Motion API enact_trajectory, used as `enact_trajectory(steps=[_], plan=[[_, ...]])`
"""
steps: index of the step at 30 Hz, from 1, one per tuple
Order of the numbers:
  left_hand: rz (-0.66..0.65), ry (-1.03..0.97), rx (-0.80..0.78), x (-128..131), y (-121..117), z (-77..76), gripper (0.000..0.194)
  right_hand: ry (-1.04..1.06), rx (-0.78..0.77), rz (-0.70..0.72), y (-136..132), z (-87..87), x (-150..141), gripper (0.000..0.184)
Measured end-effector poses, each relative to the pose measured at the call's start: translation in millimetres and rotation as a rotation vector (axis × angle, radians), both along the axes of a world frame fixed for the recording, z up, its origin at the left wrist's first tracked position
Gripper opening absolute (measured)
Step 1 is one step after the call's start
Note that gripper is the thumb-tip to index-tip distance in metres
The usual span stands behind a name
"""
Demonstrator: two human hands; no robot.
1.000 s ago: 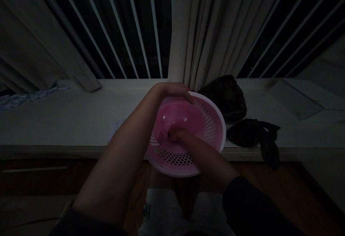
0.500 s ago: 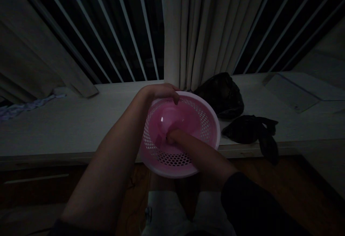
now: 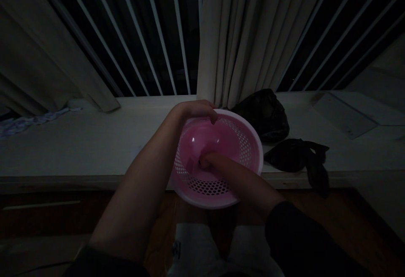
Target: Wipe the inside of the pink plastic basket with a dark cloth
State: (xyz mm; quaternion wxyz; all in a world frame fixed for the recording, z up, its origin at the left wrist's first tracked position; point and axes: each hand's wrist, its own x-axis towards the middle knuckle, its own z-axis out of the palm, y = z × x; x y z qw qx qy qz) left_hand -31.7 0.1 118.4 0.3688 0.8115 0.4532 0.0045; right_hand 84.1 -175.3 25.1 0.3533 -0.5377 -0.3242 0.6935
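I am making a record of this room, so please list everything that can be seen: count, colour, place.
Colander: 1, pink, centre
Ledge: 1, whitish, across middle
Plastic bags: 2, black, ledge's right half
Box-like object: 1, translucent, ledge's right end
Patterned cloth: 1, pale purplish, ledge's left end
Curtains: at least 2, beige, left and centre
Bars: several, pale, beyond ledge
Wooden floor: 1, brown, below ledge
Cord: 1, dark, bottom left
Garment: 1, whitish, bottom centre
Sleeves: 2, dark, bottom, both sides
Left grip: 1, bare, colander's rim
Right grip: 1, bare, inside colander
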Motion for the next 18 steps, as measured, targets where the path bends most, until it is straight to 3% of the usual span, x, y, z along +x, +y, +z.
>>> enact_trajectory(steps=[5,9,13,18], plan=[[0.003,-0.002,0.096,-1.3,-2.9,-0.4,0.042,0.006,0.037,0.014,-2.1,11.4,-2.3,0.036],[0.04,-0.016,0.133,-2.8,-11.9,2.1,0.036,0.038,0.146,0.048,2.0,-6.3,1.9,0.034],[-0.009,-0.045,0.151,-0.8,-19.4,3.4,0.033,0.042,0.242,0.07,5.6,-25.5,4.9,0.041],[-0.047,-0.15,0.223,-1.4,-16.8,-9.1,0.03,-0.119,0.205,0.073,8.5,-30.6,4.2,0.042]])
